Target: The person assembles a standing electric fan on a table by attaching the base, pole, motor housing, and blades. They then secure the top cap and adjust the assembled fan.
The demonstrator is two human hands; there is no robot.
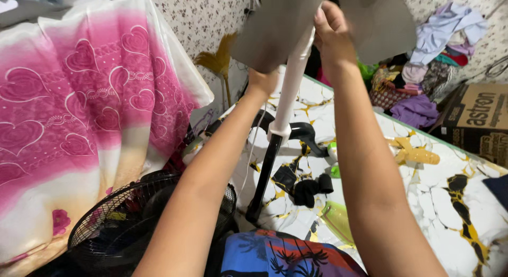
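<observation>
Both my arms reach up to a pedestal fan head at the top of the view. My left hand is partly hidden behind a grey fan blade and seems to grip it from below. My right hand is closed at the hub between that blade and a second grey blade. The fan's white pole runs down into a black lower tube standing on a black base. A detached black wire fan guard lies at the lower left.
A pink and white heart-patterned cloth hangs on the left. The floor is white marble-patterned with gold and black veins. On it lie a black knob, a green translucent piece, a clothes pile and a cardboard box. A straw broom leans on the wall.
</observation>
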